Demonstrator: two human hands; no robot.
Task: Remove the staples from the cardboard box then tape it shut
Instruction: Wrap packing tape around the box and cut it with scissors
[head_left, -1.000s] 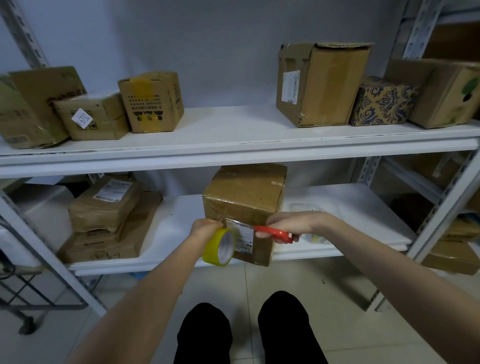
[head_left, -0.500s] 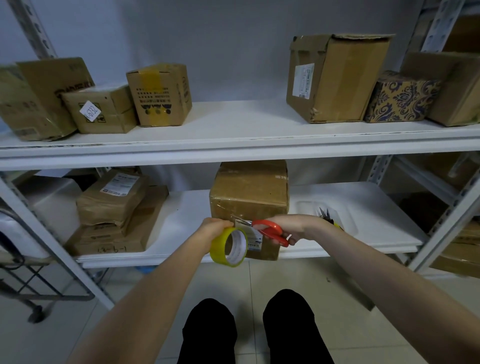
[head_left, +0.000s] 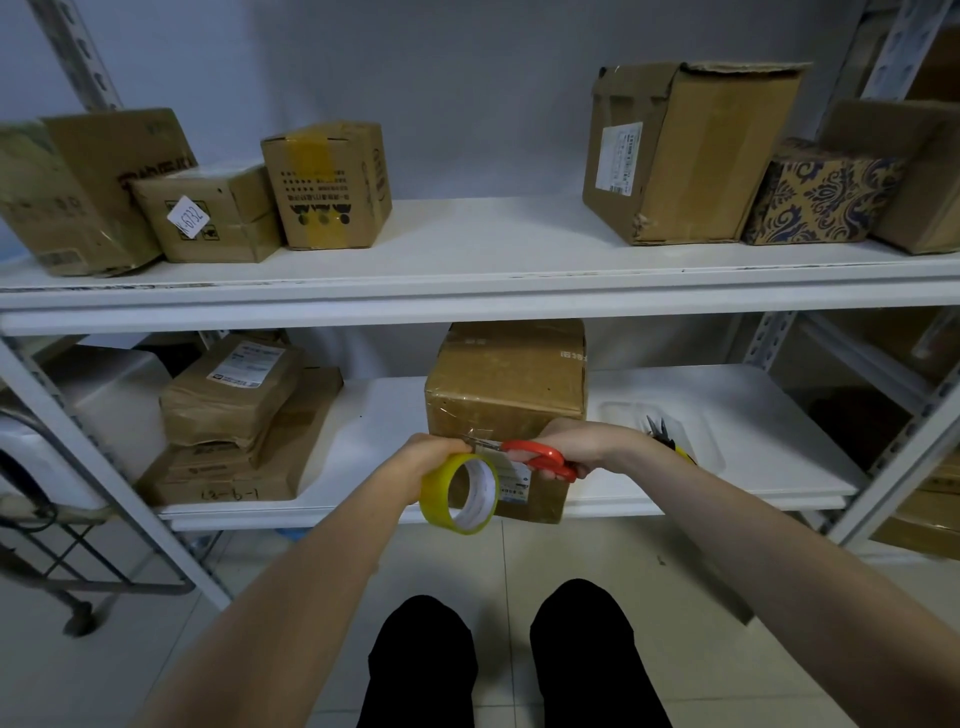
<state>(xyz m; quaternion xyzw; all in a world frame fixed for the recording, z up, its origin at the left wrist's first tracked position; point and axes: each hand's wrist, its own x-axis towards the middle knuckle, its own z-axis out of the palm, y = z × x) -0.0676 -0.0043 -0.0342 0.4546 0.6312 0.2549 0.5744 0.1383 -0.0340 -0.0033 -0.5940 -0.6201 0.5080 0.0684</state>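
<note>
A brown cardboard box (head_left: 506, 384) stands at the front of the lower white shelf (head_left: 727, 415), with clear tape on its near edge and a label on its front face. My left hand (head_left: 431, 457) grips a yellow tape roll (head_left: 460, 493) in front of the box. My right hand (head_left: 576, 441) holds red-handled scissors (head_left: 540, 460), whose blades point left at the stretch of tape between roll and box. Pliers with yellow handles (head_left: 667, 439) lie on the shelf behind my right wrist.
Stacked parcels (head_left: 234, 415) fill the lower shelf's left part. The upper shelf (head_left: 483, 270) carries several cardboard boxes and a patterned box (head_left: 821, 195). A metal cart (head_left: 62, 561) stands at the left. My knees (head_left: 498, 660) are below, over a tiled floor.
The view has shifted slightly and my hands sit a little higher against the box. The scissors' blades have drawn closer to my left hand and the tape.
</note>
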